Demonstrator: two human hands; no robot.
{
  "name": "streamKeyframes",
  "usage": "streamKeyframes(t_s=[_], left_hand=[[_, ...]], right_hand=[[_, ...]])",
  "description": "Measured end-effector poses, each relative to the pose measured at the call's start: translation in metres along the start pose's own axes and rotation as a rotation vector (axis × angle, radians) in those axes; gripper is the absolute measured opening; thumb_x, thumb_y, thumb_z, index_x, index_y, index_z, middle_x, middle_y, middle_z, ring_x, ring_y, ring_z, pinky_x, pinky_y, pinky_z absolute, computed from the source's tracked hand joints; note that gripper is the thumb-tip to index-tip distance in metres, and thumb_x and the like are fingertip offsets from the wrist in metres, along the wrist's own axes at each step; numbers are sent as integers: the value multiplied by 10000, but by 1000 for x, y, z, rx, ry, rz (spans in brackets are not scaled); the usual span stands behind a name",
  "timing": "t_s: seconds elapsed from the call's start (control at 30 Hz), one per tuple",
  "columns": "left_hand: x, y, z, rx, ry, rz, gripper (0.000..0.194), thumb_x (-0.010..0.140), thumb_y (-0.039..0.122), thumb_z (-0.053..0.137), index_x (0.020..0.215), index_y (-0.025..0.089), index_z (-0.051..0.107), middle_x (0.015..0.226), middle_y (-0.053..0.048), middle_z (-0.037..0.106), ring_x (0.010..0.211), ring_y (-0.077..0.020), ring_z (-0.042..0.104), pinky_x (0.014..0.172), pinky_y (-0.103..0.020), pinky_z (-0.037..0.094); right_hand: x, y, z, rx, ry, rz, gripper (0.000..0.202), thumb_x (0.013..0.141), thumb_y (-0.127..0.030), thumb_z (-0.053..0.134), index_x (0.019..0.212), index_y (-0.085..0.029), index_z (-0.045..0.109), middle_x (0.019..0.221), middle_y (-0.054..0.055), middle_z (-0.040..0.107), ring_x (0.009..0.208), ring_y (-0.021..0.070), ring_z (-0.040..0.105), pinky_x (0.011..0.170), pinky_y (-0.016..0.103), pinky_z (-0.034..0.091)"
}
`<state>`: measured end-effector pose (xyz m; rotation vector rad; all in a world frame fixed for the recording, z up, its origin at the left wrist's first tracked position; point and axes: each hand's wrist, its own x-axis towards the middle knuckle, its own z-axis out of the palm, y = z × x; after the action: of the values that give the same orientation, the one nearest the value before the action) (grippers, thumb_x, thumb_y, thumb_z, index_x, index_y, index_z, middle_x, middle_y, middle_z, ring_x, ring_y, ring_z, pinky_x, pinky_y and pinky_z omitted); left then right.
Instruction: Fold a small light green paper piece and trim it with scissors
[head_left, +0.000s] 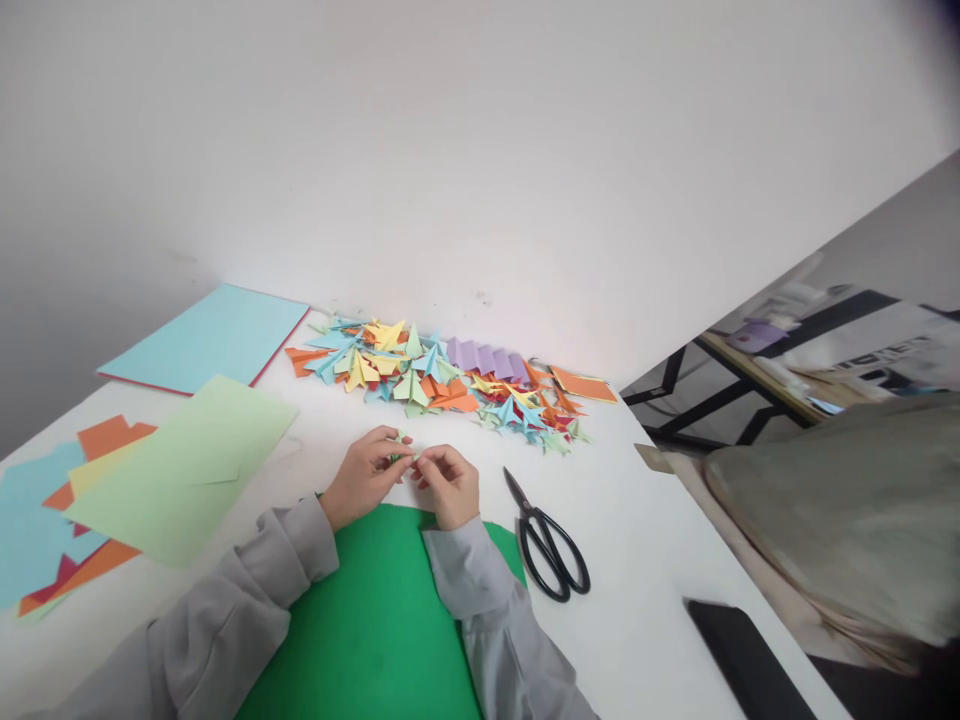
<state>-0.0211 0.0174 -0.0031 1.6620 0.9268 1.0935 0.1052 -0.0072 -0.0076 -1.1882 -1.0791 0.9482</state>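
My left hand (366,476) and my right hand (454,486) meet above the near middle of the table. Between their fingertips is a small piece of light green folded paper (397,456), pinched from both sides and mostly covered by the fingers. Just beyond them lies a long pile of small folded paper shapes (412,383) in blue, yellow, orange and green, many shaped like planes. Under my forearms spreads a smooth green sheet (375,610). To the right of my right hand, black-handled scissors (546,540) rest with their tips pointing away from me.
A light blue sheet (214,335) lies at the far left. Nearer are a large light green sheet (184,470) and coloured paper scraps. Purple pleated paper (487,360) and an orange sheet (581,385) lie by the wall. A black flat object (746,660) sits near the right edge.
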Motion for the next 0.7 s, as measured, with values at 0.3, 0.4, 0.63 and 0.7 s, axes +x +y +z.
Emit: streamKeyframes(t_s=[0.3,0.4,0.63,0.7], left_hand=[[1,1,-1,101,4,48,112,710,196,517,737,150,616,813,-50,509,781,-137,565,563,-201,447],[1,1,-1,68,16,27,96,706,194,514,710,153,600,753,-38,501,867,-163,563,593,-206,446],[2,2,-2,50,-1,-10,98,692,194,517,617,159,570,745,-42,539,918,-179,550,598,-215,437],[2,2,-2,48,-8,-32,91,688,198,521,628,158,577,787,-53,557,931,-183,544,595,-216,438]], right_hand=[[2,2,-4,-169,-32,-56,94,654,-246,556,616,-161,568,511,-5,562,457,113,502,441,232,407],[1,1,-7,-302,-24,-174,97,677,-239,551,637,-163,594,555,7,572,492,118,510,455,233,413],[-4,-7,-8,-533,-71,-502,102,721,-183,522,682,-176,616,645,31,590,551,119,517,505,240,438],[-5,-8,-8,-562,-81,-553,110,729,-172,513,682,-179,612,642,32,590,559,121,517,521,246,443]])
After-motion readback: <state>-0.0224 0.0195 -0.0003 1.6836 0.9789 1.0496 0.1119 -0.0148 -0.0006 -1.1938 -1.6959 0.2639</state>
